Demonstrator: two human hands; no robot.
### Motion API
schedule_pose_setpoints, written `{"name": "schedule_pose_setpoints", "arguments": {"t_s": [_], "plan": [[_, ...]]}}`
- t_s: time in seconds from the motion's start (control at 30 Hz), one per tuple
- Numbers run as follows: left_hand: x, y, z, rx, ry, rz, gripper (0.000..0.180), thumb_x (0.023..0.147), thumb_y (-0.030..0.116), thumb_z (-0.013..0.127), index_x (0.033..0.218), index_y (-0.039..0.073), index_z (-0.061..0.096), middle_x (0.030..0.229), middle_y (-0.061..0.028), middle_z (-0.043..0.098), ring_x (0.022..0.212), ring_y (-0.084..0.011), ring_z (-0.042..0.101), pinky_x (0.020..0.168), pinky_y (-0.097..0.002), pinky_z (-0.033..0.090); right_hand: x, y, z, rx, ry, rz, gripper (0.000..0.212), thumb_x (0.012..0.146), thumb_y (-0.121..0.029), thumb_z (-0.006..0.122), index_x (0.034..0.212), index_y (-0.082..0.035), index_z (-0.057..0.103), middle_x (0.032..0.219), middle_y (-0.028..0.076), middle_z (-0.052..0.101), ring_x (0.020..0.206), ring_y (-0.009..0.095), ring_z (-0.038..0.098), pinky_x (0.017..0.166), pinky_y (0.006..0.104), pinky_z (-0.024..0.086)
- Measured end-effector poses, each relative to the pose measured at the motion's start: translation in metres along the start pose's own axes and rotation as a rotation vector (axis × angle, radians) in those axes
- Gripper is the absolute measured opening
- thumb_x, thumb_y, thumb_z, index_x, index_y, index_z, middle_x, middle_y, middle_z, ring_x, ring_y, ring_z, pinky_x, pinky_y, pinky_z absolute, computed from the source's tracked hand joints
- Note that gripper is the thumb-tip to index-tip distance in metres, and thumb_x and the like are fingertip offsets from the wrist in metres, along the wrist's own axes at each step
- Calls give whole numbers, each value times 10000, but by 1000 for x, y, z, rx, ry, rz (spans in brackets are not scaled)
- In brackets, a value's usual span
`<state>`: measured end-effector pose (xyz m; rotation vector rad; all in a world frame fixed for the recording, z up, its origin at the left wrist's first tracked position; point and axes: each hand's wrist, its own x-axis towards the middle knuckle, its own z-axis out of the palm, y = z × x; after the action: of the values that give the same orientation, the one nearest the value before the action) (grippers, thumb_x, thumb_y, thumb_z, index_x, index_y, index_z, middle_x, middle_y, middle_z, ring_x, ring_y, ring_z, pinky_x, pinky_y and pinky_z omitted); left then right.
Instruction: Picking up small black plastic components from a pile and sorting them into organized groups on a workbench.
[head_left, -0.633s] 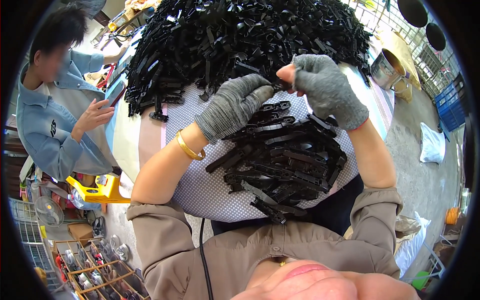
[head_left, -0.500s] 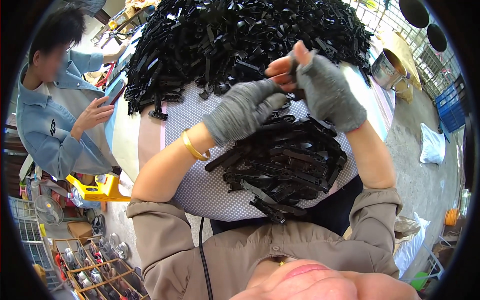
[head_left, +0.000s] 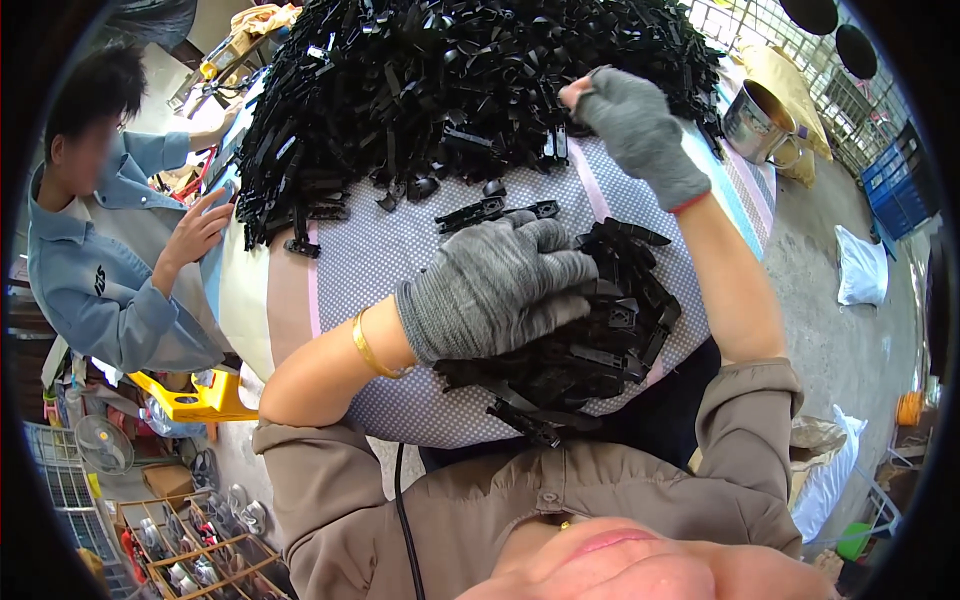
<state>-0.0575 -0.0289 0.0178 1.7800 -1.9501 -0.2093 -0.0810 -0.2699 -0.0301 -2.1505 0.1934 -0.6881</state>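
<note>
Head view: we hold our gloved left hand palm down over the small pile of slender black parts at the near side of the desk. Its fingers are loosely bent and reach right across the top of the pile; we cannot tell whether they grip a part underneath. A gold bracelet encircles our left wrist.

We hold our gloved right hand farther away and to the right, at the near right edge of the large heap of black parts. Its bare thumb tip points left; the remaining fingers are mostly hidden, so we cannot tell whether they are clenched, released or grasping a part.

Just beyond our left hand, we see loose black parts on the patterned desk covering, between pile and heap. A metal can stands at the far right.
</note>
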Motion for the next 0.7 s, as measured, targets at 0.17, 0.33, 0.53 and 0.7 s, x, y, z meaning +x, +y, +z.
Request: {"name": "schedule_pose_setpoints", "arguments": {"t_s": [0.17, 0.33, 0.53, 0.7], "plan": [[-7, -14, -13, -283, -18, -29, 392, 773, 355, 660, 1054, 82, 639, 989, -145, 585, 929, -296, 561, 826, -394, 448, -10, -24, 17, -617, -173, 52, 506, 752, -462, 676, 981, -18, 599, 819, 115, 635, 771, 234, 627, 730, 345, 494], [-9, -47, -8, -666, 206, -458, 314, 857, 267, 617, 1041, 13, 637, 868, -43, 659, 796, -112, 594, 765, -261, 488, -10, -33, 13, -568, -223, 124, 453, 747, -375, 639, 1014, -12, 586, 845, 138, 632, 819, 279, 628, 750, 378, 486], [-7, -71, -8, -621, 237, -641, 303, 863, 250, 609, 1058, 20, 632, 858, -41, 654, 790, -106, 589, 752, -244, 482, -5, -22, 5, -870, -220, 112, 337, 746, -348, 622, 870, -35, 618, 838, 143, 625, 782, 291, 609, 728, 402, 482], [-4, -71, -7, -737, 303, -635, 336, 862, 250, 614, 1119, 32, 602, 875, -32, 643, 772, -95, 580, 710, -224, 481, -3, -4, -15, -481, -156, 23, 336, 820, -364, 590, 758, -35, 614, 702, 82, 584, 668, 225, 580, 622, 318, 484]]}}
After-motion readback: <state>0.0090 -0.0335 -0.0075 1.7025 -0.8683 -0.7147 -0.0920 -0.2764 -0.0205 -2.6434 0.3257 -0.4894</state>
